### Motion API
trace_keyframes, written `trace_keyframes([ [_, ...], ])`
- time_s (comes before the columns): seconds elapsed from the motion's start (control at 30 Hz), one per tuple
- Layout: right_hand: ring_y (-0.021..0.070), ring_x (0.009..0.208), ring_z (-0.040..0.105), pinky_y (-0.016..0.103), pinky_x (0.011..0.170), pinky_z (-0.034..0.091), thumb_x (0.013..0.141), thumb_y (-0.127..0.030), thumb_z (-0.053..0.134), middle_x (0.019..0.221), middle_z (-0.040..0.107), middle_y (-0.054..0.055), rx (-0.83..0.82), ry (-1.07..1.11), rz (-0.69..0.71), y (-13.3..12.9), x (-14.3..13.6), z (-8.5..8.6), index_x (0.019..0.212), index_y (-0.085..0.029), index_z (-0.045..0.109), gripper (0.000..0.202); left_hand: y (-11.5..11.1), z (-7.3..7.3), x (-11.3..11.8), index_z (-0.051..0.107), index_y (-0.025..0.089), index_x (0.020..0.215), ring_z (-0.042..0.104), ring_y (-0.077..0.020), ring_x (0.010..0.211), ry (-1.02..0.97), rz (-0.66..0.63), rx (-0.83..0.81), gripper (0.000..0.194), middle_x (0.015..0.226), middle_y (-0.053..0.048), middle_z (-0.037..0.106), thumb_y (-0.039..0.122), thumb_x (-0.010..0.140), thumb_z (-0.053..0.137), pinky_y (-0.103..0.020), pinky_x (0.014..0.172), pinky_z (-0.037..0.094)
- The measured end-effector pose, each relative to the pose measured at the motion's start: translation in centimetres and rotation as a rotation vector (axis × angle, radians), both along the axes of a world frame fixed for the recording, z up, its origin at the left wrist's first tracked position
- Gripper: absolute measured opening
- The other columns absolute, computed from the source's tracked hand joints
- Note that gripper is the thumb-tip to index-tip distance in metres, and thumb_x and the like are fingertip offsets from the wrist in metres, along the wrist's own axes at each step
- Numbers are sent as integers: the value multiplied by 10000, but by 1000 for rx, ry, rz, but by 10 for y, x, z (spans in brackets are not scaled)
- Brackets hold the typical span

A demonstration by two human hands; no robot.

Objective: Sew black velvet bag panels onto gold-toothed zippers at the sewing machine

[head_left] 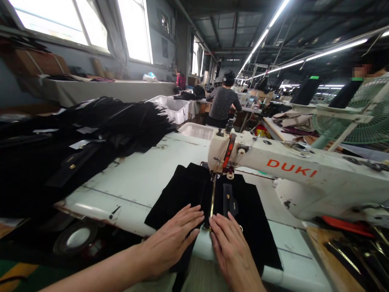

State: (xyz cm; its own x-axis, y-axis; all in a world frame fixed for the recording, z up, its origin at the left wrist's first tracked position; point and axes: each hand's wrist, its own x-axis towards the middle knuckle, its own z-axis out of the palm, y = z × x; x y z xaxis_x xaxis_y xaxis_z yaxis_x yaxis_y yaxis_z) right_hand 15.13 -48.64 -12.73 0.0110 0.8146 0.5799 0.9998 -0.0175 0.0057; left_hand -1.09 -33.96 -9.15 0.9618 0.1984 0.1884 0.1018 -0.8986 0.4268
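Note:
Black fabric (179,192) lies flat on the pale sewing table, its far part under the head of a sewing machine (220,156). A gold-toothed zipper (213,198) runs down the fabric from the presser foot toward me. My left hand (174,235) rests on the cloth left of the zipper, fingers stretched out. On the right, my right hand (227,239) lies flat with its fingertips at the zipper's near end. A black strap with a gold stud (227,196) and a dark tag (234,206) sit just beyond the right fingers.
A heap of black pieces (121,125) covers the table's left side. White plastic bins (173,107) stand beyond it. At the right edge a wooden board (331,259) carries more zippers. Farther off are a seated person (225,101) and a green fan (358,113).

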Motion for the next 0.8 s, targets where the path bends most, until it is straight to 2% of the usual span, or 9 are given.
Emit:
trace_keyframes([
  [0.13, 222, 1155, 630, 346, 938, 574, 868, -14, 360, 1209, 686, 94, 15, -56, 52, -4, -1, -6, 1276, -112, 593, 481, -4, -1, 1, 499, 112, 1398, 433, -248, 1376, -29, -53, 114, 400, 1422, -153, 538, 153, 1007, 425, -506, 1156, 329],
  [0.23, 245, 1167, 623, 345, 934, 576, 831, 12, 365, 1217, 680, 110, 9, -111, 61, -5, -1, -6, 1276, -88, 591, 508, -6, -3, 1, 503, 56, 1380, 441, -289, 1366, -45, -130, 208, 420, 1393, -200, 551, 84, 970, 417, -561, 1141, 327],
  [0.3, 250, 1139, 637, 355, 934, 575, 845, 2, 363, 1190, 689, 114, 12, -128, 77, -5, -1, -3, 1253, -76, 600, 478, -6, -4, 0, 496, 52, 1382, 436, -293, 1370, -62, -137, 219, 436, 1393, -204, 550, 59, 953, 416, -569, 1138, 331],
  [0.37, 243, 1089, 659, 366, 919, 583, 879, -29, 361, 1136, 703, 111, 31, -90, 79, -5, -1, 0, 1222, -92, 618, 433, -7, -6, -1, 487, 80, 1394, 434, -281, 1374, -83, -116, 185, 462, 1410, -187, 540, 57, 935, 448, -551, 1145, 338],
  [0.47, 224, 1038, 671, 372, 896, 591, 944, -146, 432, 1086, 702, 86, 34, 71, 62, -5, 0, 1, 1195, -173, 637, 326, -8, -7, -1, 520, 133, 1372, 492, -257, 1333, -116, -49, 80, 448, 1384, -142, 579, 103, 926, 523, -506, 1145, 373],
  [0.6, 203, 1046, 662, 325, 864, 598, 939, -256, 552, 1116, 673, 62, -16, 249, 12, -8, 4, -7, 1237, -240, 614, 305, -10, -3, 6, 634, 206, 1241, 622, -221, 1136, -206, 37, -54, 279, 1170, -52, 711, 242, 968, 586, -448, 1099, 423],
  [0.7, 200, 1078, 652, 304, 874, 591, 933, -240, 558, 1184, 648, 78, -46, 269, -5, -9, 6, -11, 1308, -227, 571, 376, -10, -1, 10, 686, 211, 1118, 621, -206, 997, -256, 64, -40, 177, 1015, -31, 712, 254, 975, 589, -405, 996, 462],
  [0.8, 198, 1085, 649, 302, 897, 579, 931, -213, 555, 1180, 659, 69, -62, 266, 66, -10, 10, -7, 1272, -241, 601, 345, -10, -4, 12, 699, 211, 1027, 589, -184, 897, -264, 65, 28, 150, 917, -21, 671, 228, 991, 554, -369, 917, 454],
])
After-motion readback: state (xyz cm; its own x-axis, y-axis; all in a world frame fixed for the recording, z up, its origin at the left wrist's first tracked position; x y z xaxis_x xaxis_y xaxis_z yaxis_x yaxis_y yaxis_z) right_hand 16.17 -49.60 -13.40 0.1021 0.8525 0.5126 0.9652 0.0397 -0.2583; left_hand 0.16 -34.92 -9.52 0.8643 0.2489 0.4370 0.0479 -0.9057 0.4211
